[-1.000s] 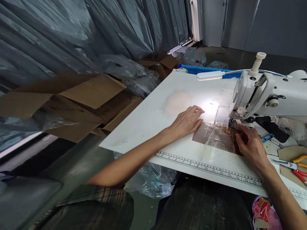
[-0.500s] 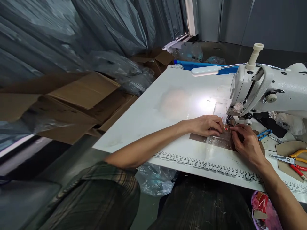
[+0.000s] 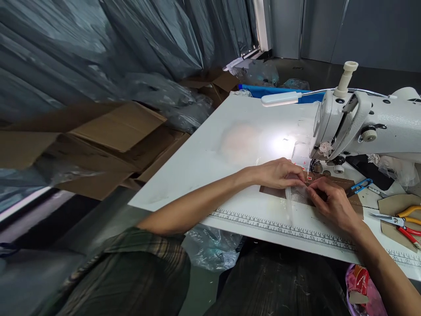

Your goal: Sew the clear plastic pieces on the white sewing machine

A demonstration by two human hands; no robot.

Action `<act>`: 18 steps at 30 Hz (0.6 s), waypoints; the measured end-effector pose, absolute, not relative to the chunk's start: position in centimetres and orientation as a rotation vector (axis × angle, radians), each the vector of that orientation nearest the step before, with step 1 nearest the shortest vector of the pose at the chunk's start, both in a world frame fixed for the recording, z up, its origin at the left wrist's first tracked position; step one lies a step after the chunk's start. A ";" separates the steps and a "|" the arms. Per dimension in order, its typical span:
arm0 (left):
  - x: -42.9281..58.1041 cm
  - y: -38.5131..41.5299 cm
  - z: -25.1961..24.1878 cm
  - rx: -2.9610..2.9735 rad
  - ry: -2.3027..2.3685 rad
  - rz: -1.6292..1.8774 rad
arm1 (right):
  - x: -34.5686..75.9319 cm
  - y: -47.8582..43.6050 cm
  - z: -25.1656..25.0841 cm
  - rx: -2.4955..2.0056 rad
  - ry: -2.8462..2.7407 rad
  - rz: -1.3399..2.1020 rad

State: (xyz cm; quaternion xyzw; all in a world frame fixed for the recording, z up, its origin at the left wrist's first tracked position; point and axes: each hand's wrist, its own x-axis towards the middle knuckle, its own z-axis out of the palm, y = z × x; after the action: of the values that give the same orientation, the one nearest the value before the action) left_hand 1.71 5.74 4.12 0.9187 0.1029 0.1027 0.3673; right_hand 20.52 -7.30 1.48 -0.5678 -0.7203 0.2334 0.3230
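Note:
Just in front of the needle of a white sewing machine (image 3: 342, 127), both my hands pinch a piece of thin, sheer fabric (image 3: 298, 189) with small red marks. My left hand (image 3: 279, 173) has its fingers curled at the left edge of the piece. From the right, my right hand (image 3: 330, 197) grips it between thumb and forefinger, the fingertips of both hands close together. Under the fabric lies a brown sheet (image 3: 340, 184) on the white table (image 3: 197, 175). The exact edge held by each hand is partly hidden by the fingers.
Blue thread snips (image 3: 362, 186) lie right of my right hand. Yellow- and red-handled scissors (image 3: 391, 219) rest on cardboard farther right. A printed ruler (image 3: 279, 228) runs along the front edge. An open cardboard box (image 3: 118, 127) stands left; a lamp (image 3: 281, 99) lights the table.
My right hand has moved left and slightly toward me, closer to my left hand. The fabric has come a little away from the needle, showing more red marks.

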 end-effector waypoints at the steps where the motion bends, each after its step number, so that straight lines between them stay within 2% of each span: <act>1: 1.4 5.8 4.3 2.301 0.328 0.253 | 20.5 -7.3 1.5 -1.496 -1.901 0.616; 5: 0.5 5.8 5.0 2.139 0.504 0.201 | 20.3 -7.2 1.7 -1.491 -1.938 0.570; 10: 0.9 5.5 5.0 2.094 0.485 0.196 | 19.7 -7.0 2.0 -1.520 -1.934 0.564; 13: 0.8 5.6 5.0 2.095 0.469 0.189 | 19.5 -7.2 2.3 -1.539 -1.837 0.756; 18: 0.2 6.8 5.8 2.117 0.526 0.162 | 19.7 -7.0 3.0 -1.493 -1.624 1.294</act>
State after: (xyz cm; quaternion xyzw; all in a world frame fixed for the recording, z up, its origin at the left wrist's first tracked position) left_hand 0.18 6.78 5.85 0.8596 0.2137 0.0657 0.4593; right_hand 19.71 -6.96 3.04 -0.5591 -0.6081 0.4845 0.2878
